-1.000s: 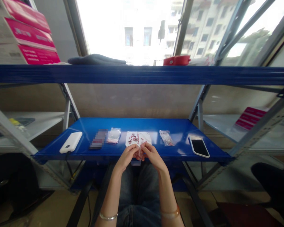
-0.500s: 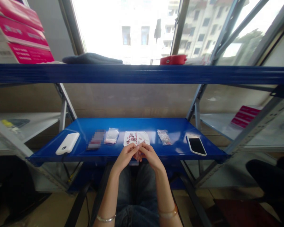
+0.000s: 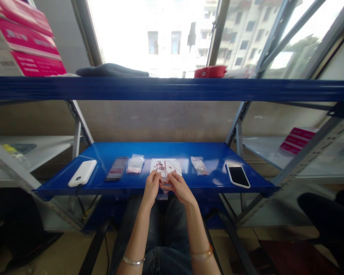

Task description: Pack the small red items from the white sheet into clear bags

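A left hand [image 3: 151, 185] and right hand [image 3: 179, 186] are pinching a small clear plastic bag [image 3: 164, 178] between closed fingertips, near the front edge of a glossy blue table [image 3: 160, 149]. Beyond, small dark-red pieces [image 3: 161, 167] are lying scattered on a white sheet [image 3: 174, 163].

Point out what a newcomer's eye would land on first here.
Likely the glossy blue metal tabletop at centre, where the left hand and right hand pinch a small clear plastic item by the near edge. Just beyond them, small red pieces dot a white rectangular sheet. The stacked bright pink-and-white boxes at upper left also stand out.
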Demonstrator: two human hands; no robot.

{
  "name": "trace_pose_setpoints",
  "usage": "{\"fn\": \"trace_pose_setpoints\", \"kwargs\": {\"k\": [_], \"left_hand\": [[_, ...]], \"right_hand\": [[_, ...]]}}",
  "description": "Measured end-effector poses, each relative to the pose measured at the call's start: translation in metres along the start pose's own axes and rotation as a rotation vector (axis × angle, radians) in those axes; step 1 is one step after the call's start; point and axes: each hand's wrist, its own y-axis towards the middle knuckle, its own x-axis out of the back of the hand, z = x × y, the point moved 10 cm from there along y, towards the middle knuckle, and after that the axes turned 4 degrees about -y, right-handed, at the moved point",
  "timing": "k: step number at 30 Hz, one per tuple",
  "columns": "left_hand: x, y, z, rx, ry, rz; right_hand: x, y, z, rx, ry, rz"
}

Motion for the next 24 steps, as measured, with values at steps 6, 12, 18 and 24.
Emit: {"fn": "trace_pose_setpoints", "kwargs": {"k": [6, 12, 18, 24], "left_hand": [[0.015, -0.007, -0.029, -0.277, 0.518, -0.192], [-0.001, -0.018, -0.040, -0.333, 0.923, -0.170], [-0.008, -0.015, -0.030, -0.279, 0.940, -0.119], [-0.012, -0.012, -0.034, -0.337, 0.907, -0.066]], "right_hand": [[0.014, 0.005, -0.006, 0.059, -0.206, -0.197], [0.020, 0.003, 0.007, 0.198, -0.534, -0.301], [0.013, -0.008, 0.030, 0.320, -0.705, -0.362], [0.014, -0.001, -0.009, -0.098, -0.161, -0.221]]}}
